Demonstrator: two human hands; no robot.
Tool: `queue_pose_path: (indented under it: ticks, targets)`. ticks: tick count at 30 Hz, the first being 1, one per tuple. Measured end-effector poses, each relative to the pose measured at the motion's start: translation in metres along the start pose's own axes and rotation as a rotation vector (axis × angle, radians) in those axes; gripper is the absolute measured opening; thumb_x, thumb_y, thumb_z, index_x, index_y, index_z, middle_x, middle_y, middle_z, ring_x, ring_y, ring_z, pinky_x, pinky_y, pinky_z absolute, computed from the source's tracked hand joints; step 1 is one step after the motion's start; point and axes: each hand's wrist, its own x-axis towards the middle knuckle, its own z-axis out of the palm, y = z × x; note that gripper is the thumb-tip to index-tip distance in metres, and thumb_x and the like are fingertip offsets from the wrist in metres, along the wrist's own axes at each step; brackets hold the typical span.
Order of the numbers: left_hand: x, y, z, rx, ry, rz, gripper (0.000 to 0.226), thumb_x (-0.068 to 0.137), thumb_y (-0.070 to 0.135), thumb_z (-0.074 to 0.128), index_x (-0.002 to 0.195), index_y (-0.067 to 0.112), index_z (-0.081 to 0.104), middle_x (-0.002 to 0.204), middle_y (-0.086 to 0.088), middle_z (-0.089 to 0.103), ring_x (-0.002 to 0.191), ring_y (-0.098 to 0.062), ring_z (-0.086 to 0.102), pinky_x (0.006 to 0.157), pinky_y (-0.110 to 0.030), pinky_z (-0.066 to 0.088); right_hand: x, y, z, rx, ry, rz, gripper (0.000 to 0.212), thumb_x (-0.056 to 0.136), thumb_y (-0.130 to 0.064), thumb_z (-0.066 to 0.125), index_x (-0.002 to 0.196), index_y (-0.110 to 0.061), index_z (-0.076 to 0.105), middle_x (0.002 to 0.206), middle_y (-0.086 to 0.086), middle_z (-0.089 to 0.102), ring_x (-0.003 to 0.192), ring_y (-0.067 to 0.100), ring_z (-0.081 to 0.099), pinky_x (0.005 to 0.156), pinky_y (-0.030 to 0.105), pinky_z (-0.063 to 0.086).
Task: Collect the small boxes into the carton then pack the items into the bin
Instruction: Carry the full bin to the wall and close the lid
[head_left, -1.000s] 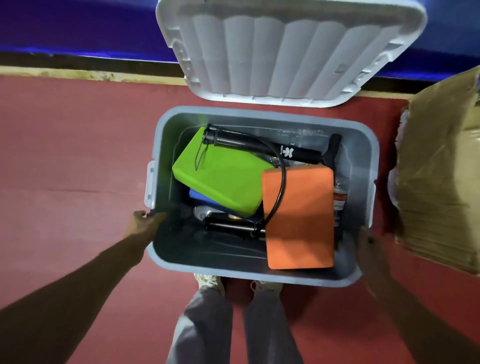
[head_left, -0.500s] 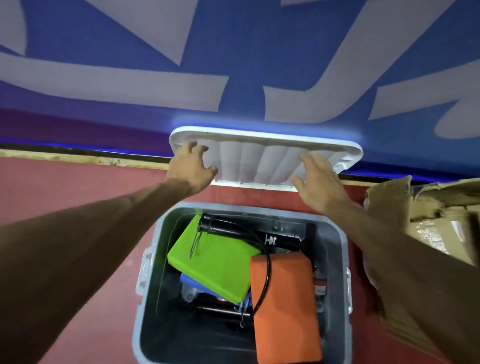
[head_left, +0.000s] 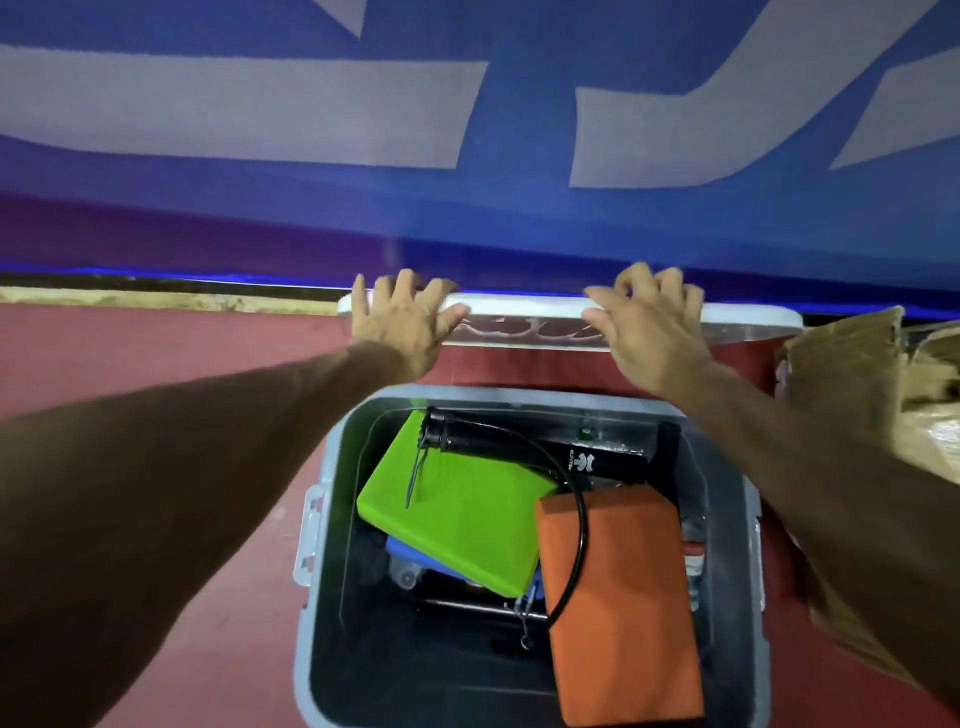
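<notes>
Only the person's two arms show. The left forearm (head_left: 182, 467) fills the lower left of the frame. It is bare from the frame edge to the wrist, looks broad close to the camera and narrows toward the left hand (head_left: 402, 325) at upper centre. The right forearm (head_left: 831, 493), likewise bare, comes in from the lower right edge and tapers to the right hand (head_left: 657, 332). Both hands are bare, with knuckles faintly ridged on their backs. The fingertips (head_left: 406, 278) are blurred.
</notes>
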Motion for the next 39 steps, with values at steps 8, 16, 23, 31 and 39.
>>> queue_pose_path:
  ticks: [8, 16, 23, 31, 39]
  targets:
    - [-0.06, -0.011, 0.039, -0.01, -0.123, 0.093, 0.046, 0.095, 0.053, 0.033, 0.134, 0.032, 0.043, 0.133, -0.002, 0.043, 0.128, -0.026, 0.037, 0.113, -0.046, 0.015, -0.063, -0.004, 0.025, 0.117, -0.265, 0.015, 0.038, 0.098, -0.038, 0.043, 0.133, -0.024, 0.048, 0.132, 0.0, 0.047, 0.122, 0.024, 0.04, 0.104, 0.041, 0.025]
    - [-0.113, -0.005, 0.008, -0.033, 0.011, 0.179, 0.055, 0.088, 0.061, 0.037, 0.128, 0.028, 0.054, 0.119, -0.004, 0.051, 0.116, -0.027, 0.044, 0.105, -0.043, 0.021, -0.114, -0.004, -0.007, 0.274, -0.163, 0.048, 0.036, 0.096, -0.035, 0.049, 0.13, -0.023, 0.055, 0.127, -0.004, 0.049, 0.121, 0.019, 0.036, 0.099, 0.035, 0.023]
    - [-0.21, -0.012, -0.03, -0.177, -0.001, 0.14, 0.067, 0.071, 0.071, 0.047, 0.117, 0.026, 0.065, 0.105, -0.006, 0.055, 0.104, -0.028, 0.048, 0.091, -0.038, 0.029, -0.201, -0.025, -0.035, 0.433, 0.017, -0.013, 0.046, 0.079, -0.048, 0.056, 0.113, -0.021, 0.07, 0.107, -0.001, 0.062, 0.105, 0.019, 0.044, 0.088, 0.029, 0.024]
    - [-0.309, -0.016, 0.017, -0.227, -0.016, 0.084, 0.05, 0.072, 0.044, 0.076, 0.114, 0.019, 0.065, 0.106, -0.003, 0.058, 0.103, -0.027, 0.049, 0.083, -0.035, 0.038, -0.307, -0.055, -0.005, 0.393, 0.206, -0.039, 0.037, 0.071, -0.041, 0.067, 0.096, -0.015, 0.075, 0.094, 0.001, 0.067, 0.096, 0.019, 0.049, 0.089, 0.034, 0.032]
    - [-0.353, -0.025, 0.108, -0.154, -0.095, 0.138, 0.043, 0.072, 0.04, 0.076, 0.108, 0.021, 0.061, 0.111, 0.001, 0.057, 0.105, -0.024, 0.05, 0.083, -0.032, 0.035, -0.385, -0.081, 0.067, 0.225, 0.089, -0.038, 0.028, 0.07, -0.03, 0.073, 0.094, -0.016, 0.068, 0.094, 0.001, 0.063, 0.09, 0.024, 0.05, 0.078, 0.034, 0.034]
